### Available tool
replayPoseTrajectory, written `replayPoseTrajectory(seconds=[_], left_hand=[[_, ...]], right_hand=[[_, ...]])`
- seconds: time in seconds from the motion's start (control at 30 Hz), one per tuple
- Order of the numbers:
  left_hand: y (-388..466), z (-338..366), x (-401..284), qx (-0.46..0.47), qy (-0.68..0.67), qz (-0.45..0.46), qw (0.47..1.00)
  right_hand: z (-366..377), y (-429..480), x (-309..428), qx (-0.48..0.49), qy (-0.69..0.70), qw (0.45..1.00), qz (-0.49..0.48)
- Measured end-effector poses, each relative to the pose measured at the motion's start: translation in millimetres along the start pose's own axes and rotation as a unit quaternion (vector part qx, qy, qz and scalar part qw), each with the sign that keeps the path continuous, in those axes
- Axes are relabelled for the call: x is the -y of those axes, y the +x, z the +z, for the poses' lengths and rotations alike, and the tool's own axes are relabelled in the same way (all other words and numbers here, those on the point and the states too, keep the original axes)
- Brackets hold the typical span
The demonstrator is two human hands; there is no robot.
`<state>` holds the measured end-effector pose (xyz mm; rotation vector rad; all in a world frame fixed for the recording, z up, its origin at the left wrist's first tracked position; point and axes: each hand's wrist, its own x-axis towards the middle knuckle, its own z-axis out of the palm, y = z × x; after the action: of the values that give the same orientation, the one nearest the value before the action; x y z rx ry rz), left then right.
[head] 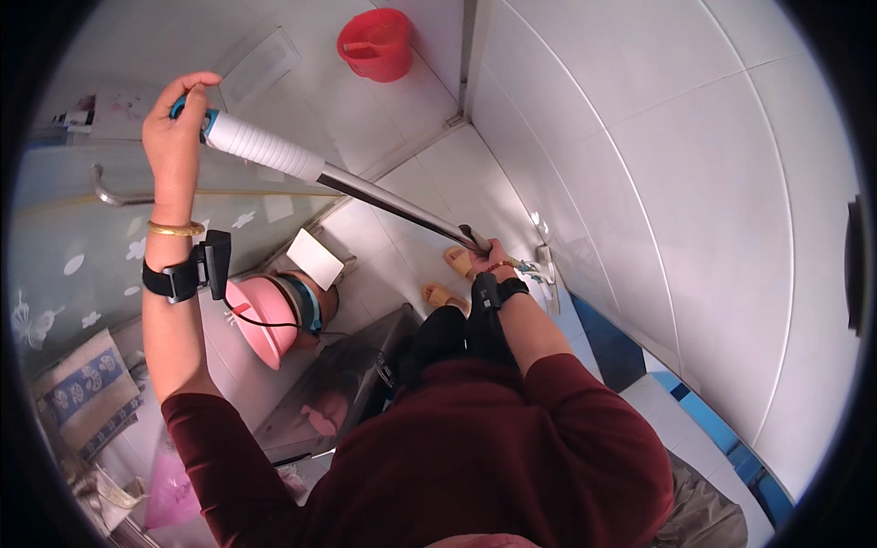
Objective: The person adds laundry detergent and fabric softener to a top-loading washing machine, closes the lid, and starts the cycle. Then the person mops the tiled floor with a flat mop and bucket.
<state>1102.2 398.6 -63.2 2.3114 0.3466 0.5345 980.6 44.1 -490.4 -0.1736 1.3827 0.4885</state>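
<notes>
A long-handled cleaning tool, apparently a mop, slants across the view with a steel pole and a white ribbed grip. My left hand holds the blue end of that grip, high on the left, thumb pressed over it and forefinger stretched out. Lower down, near my feet, my right hand is wrapped around the pole. Past the right hand, white and blue parts show by the wall; the tool's lower end is partly hidden.
A red bucket stands on the tiled floor beyond a door sill. At left are a frosted glass door with a metal handle and stacked basins topped by a pink one. A dark glossy box-like appliance stands beside my legs; white wall panels rise at right.
</notes>
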Motion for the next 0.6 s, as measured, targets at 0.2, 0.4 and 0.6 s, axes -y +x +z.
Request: replayPoseTrajectory(seconds=[0.2,0.4,0.6], left_hand=[[-1.0,-112.1,-31.1,-0.060,0.093,0.043,0.993],[-49.6,-216.1,-85.6,-0.131,0.581,0.266,0.758],[-138.8,-243.5,-130.0,0.028,0.753,0.093,0.651]], right_hand=[[36.7,-1.7,-48.6,0.069,-0.031,0.996,0.052],[133.0,-26.0,-139.0,0.156,-0.199,0.965,0.071],[202.4,-33.8,-224.2,0.171,-0.283,0.933,0.144]])
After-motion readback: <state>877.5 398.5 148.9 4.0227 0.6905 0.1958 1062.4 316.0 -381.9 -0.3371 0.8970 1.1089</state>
